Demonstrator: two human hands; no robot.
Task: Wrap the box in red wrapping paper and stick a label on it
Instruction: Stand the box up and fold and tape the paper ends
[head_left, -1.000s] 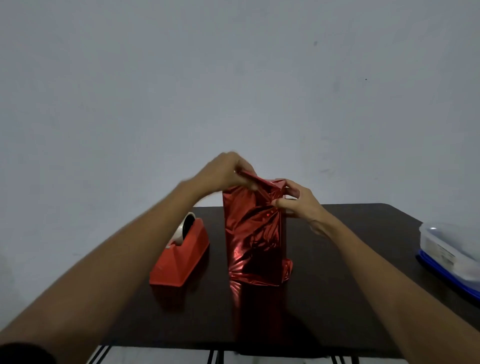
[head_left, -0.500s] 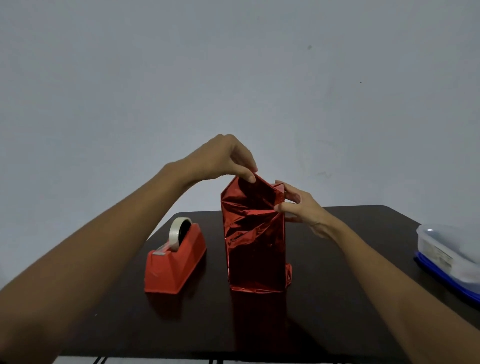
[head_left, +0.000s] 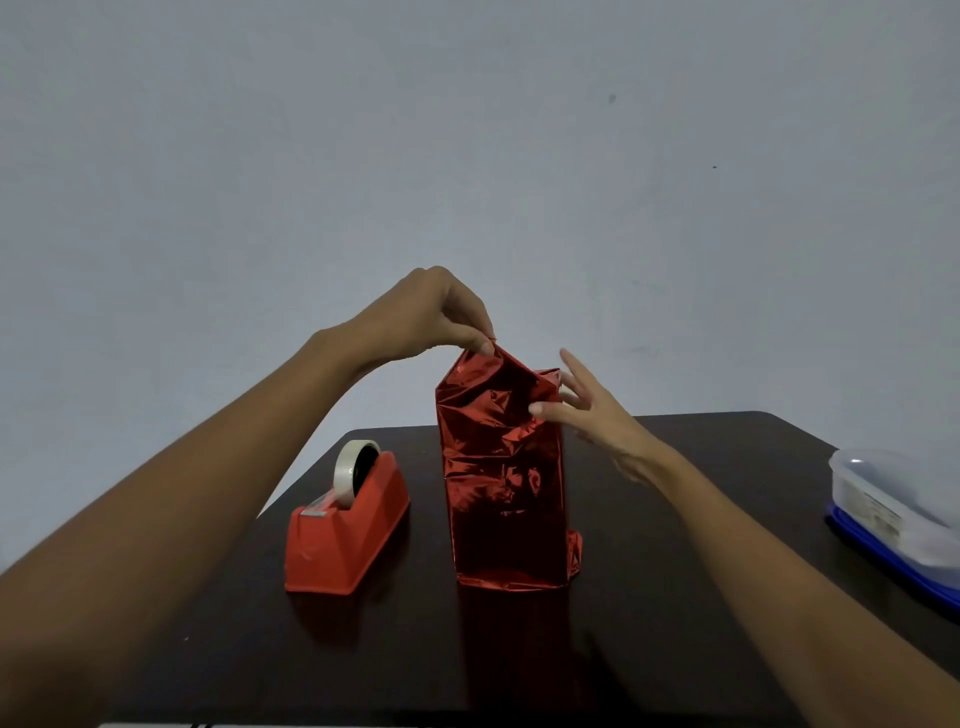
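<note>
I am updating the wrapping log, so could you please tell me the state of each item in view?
Box: upright on the table, wrapped in red paper, top end unsealed.
Top flap: raised, pinched by the left hand.
Right hand: open, thumb touching the paper near the top.
Tape dispenser: on the table, apart from the box, roll loaded.
Plastic container: at the table's right edge; contents unclear.

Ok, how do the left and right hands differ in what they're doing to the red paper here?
Grip: the left hand pinches the peak of the red wrapping paper between curled fingertips; the right hand has its fingers spread straight, with its thumb touching the paper's front. Height: the left hand is above the paper's peak, the right hand beside its upper right corner. Both are at the paper's top end, away from the tape dispenser.
</note>
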